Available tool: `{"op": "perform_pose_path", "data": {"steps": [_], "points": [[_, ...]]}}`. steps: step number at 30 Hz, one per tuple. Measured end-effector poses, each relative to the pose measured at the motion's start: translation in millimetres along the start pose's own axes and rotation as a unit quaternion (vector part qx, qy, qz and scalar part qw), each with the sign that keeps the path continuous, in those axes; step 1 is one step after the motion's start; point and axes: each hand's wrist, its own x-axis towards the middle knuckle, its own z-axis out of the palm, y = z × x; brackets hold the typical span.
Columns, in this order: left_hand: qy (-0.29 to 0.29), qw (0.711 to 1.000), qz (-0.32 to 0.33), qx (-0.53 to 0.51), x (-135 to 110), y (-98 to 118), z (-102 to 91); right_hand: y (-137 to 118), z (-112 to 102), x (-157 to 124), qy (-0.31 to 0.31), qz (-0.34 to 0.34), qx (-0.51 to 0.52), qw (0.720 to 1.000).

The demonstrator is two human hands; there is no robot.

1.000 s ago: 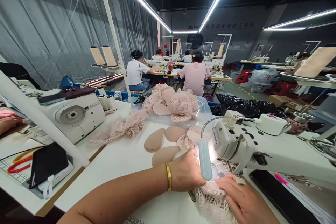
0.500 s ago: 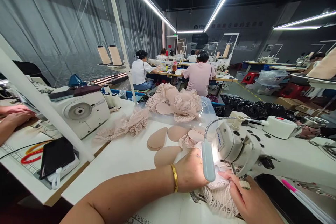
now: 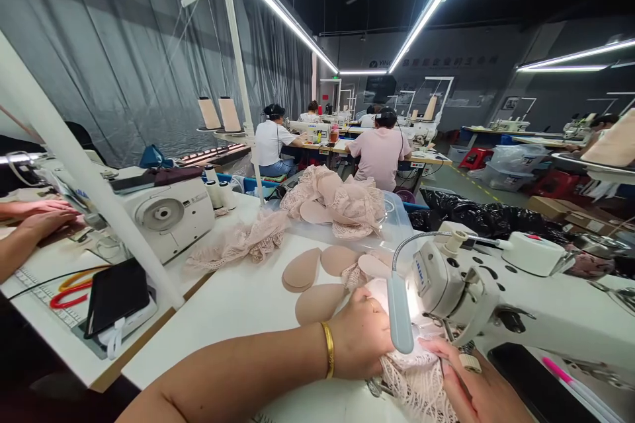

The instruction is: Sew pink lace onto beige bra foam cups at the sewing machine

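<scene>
Under the sewing machine head [image 3: 434, 277] lies pale pink lace fabric [image 3: 414, 380], its open-work edge spreading toward me. My left hand [image 3: 360, 330], with a gold bracelet at the wrist, is closed on the fabric left of the needle area. The grey lamp [image 3: 399, 314] on its flexible neck covers some of its fingertips. On the other side, my right hand [image 3: 476, 380] grips the lace, fingers pointing toward the presser foot. The needle itself is hidden. Beige teardrop pads [image 3: 301, 269] lie on the white table beyond my left hand.
A heap of lace pieces with pads [image 3: 337, 201] rests on a clear plastic bin [image 3: 397, 218] behind the table. More lace [image 3: 243, 241] lies to the left. A black phone [image 3: 530, 377] and a pink-tipped pen [image 3: 558, 370] are at right. A co-worker's hands [image 3: 44, 218] are at far left.
The whole view has shifted slightly, with things appearing a little lower and further right. Both hands stay on the lace by the machine, with only slight movement.
</scene>
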Motion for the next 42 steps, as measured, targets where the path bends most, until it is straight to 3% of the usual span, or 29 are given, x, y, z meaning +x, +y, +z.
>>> {"op": "perform_pose_path", "data": {"steps": [4,10,17,21,23,25,29,33,37,39,42], "points": [[-0.045,0.997,-0.058,-0.037,-4.3,5.1,-15.4,-3.7,0.7,0.4,0.015,-0.025,-0.009,1.000],[-0.068,0.996,-0.055,-0.021,-5.8,17.7,-20.5,-16.3,-2.6,6.6,0.044,-0.067,-0.027,0.996],[-0.052,0.996,-0.071,-0.035,-8.8,10.1,-24.8,-41.3,-1.9,20.2,0.021,-0.119,0.013,0.993],[-0.125,0.987,-0.098,-0.008,-11.6,-1.1,-39.7,-22.1,10.5,7.6,-0.035,-0.079,-0.026,0.996],[-0.151,0.986,-0.073,0.000,-11.7,-2.1,-43.6,-7.5,16.9,-0.7,-0.043,-0.064,-0.073,0.994],[-0.145,0.989,-0.005,-0.021,-11.1,-0.5,-44.5,3.2,21.0,-6.5,-0.055,-0.046,-0.099,0.993],[-0.137,0.975,0.110,-0.135,-12.1,0.5,-47.4,2.1,13.2,-6.0,-0.046,-0.028,-0.094,0.994],[-0.129,0.985,0.061,-0.101,-16.2,-2.6,-51.5,-17.1,-8.2,6.1,0.002,-0.076,-0.082,0.994],[-0.094,0.992,0.057,-0.057,-12.5,-2.0,-43.9,-26.5,-10.5,12.8,-0.018,-0.141,-0.045,0.989],[-0.090,0.991,0.077,-0.058,-7.7,-2.6,-37.6,-23.3,-2.2,10.6,-0.032,-0.109,-0.063,0.992],[-0.088,0.994,0.040,-0.043,-2.0,-5.9,-29.8,-13.5,11.0,3.4,-0.039,-0.029,-0.126,0.991]]}}
